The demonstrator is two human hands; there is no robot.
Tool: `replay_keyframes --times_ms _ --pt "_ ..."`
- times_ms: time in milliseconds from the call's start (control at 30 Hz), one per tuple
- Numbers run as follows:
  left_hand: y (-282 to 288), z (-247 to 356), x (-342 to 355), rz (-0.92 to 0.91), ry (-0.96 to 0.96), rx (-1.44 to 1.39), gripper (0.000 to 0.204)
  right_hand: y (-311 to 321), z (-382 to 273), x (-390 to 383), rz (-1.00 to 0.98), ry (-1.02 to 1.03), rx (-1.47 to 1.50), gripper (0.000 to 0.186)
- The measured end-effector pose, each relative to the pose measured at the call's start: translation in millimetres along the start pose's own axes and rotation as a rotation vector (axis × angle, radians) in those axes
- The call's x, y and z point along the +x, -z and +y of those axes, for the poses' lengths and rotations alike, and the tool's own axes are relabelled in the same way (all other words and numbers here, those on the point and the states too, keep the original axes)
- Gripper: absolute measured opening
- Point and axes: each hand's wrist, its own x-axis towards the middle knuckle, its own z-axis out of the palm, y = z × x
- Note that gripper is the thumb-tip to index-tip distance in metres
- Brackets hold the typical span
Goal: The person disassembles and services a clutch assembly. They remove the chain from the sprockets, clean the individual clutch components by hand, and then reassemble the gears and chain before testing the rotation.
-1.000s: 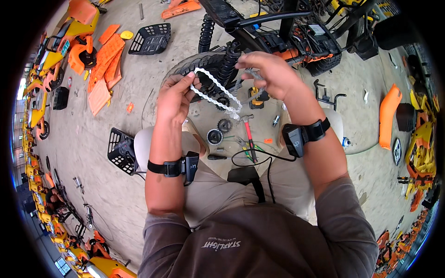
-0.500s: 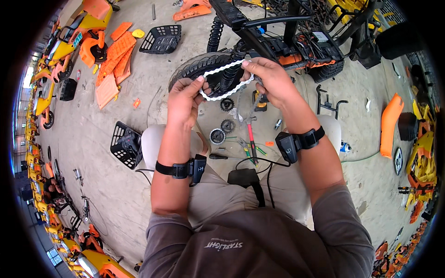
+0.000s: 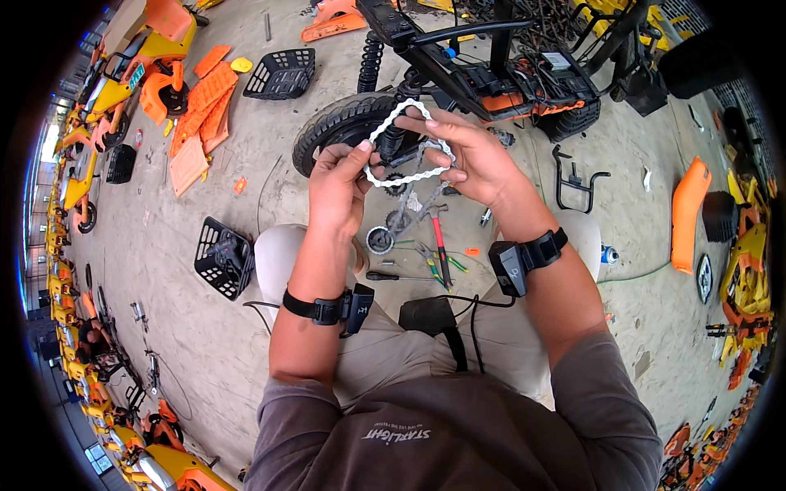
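A silver chain [image 3: 411, 180] is held up before me as a rounded loop, between both hands. My left hand [image 3: 337, 184] pinches its left side with thumb and fingers. At its right side, my right hand [image 3: 473, 155] has the chain between thumb and fingers. A blurred grey strand [image 3: 403, 209] dangles below the right hand; its kind is unclear. On the floor beneath lie a silver-rimmed sprocket [image 3: 380, 240], darker toothed sprockets, a red-handled hammer [image 3: 440, 243], green-handled pliers [image 3: 431, 263] and a screwdriver [image 3: 383, 277].
Ahead stands a partly stripped black vehicle frame [image 3: 442, 69] with a tyre [image 3: 327, 127]. Black baskets [image 3: 281, 74], orange panels [image 3: 205, 110] and a black bracket [image 3: 577, 186] lie on the concrete. Yellow and orange vehicles line the left side. An orange panel [image 3: 692, 213] lies right.
The chain has gone from a long, flattened loop to a rounder one. My left hand has moved slightly right and down; my right hand has shifted its fingers lower along the chain.
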Motion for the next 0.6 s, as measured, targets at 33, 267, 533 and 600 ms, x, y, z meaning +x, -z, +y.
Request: replay_keyframes --times_ms 33,267,533,600 --pt "-1 -1 -1 -0.013 -0.002 -0.012 0.016 0 0 -2 0.002 0.003 0.000 0.041" --pt "-7 -3 -16 0.008 -0.008 -0.001 0.012 4 0 -10 -0.028 0.028 -0.025 0.041" --pt "-2 -1 -22 -0.001 -0.003 0.020 0.013 2 10 -6 -0.112 -0.026 0.034 0.045" --pt "-2 -1 -22 0.019 -0.021 0.004 0.013 -5 6 -8 -0.140 -0.020 0.043 0.046"
